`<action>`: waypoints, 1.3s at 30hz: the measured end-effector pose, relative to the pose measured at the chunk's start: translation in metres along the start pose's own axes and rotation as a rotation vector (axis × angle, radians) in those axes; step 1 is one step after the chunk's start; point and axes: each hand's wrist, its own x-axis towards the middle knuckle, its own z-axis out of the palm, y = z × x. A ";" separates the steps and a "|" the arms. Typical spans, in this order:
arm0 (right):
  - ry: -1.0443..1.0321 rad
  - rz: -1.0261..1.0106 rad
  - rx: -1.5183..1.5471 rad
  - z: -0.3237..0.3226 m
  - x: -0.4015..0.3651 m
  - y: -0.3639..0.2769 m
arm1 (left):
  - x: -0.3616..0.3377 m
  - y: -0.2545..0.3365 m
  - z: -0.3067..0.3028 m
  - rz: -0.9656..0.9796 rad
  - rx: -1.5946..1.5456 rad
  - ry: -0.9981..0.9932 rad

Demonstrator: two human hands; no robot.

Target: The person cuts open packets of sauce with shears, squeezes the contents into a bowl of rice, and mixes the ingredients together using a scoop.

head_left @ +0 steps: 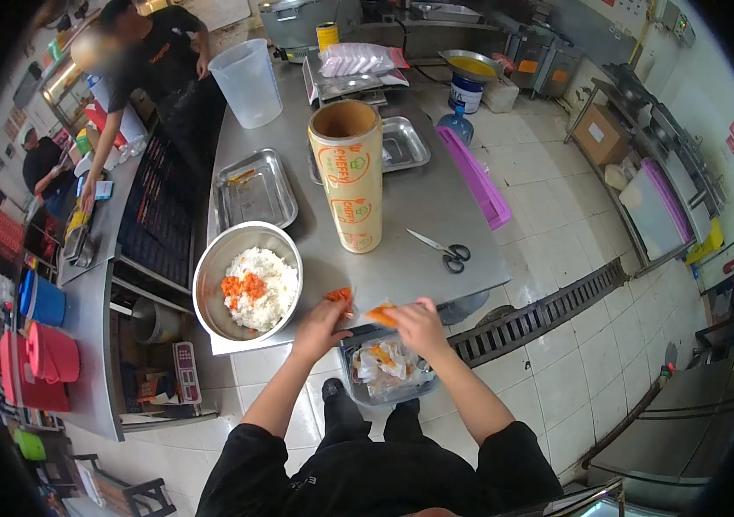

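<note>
Directly below both hands, a grey plastic bin (349,385) holds crumpled wrappers. The left hand (319,329) pinches an orange strip (339,295). The right hand (419,326) pinches an orange piece (381,315), at the steel table (418,207) edge. Left of the left hand: round metal bowl (212,267). Beyond: upright film roll (348,177), scissors (441,250), bare steel between.

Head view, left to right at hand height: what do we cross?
Steel bowl of rice → left hand, pinching an orange scrap → right hand, pinching another orange scrap → floor drain grate.
</note>
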 end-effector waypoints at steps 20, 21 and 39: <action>-0.139 0.108 0.556 -0.142 -0.017 -0.141 | -0.034 0.136 -0.114 -0.195 -0.997 -0.127; -0.122 0.105 0.516 -0.147 -0.016 -0.147 | -0.035 0.141 -0.117 -0.180 -1.037 -0.177; 0.068 0.479 0.741 -0.210 -0.068 -0.149 | -0.035 0.145 -0.172 -0.206 -1.152 0.053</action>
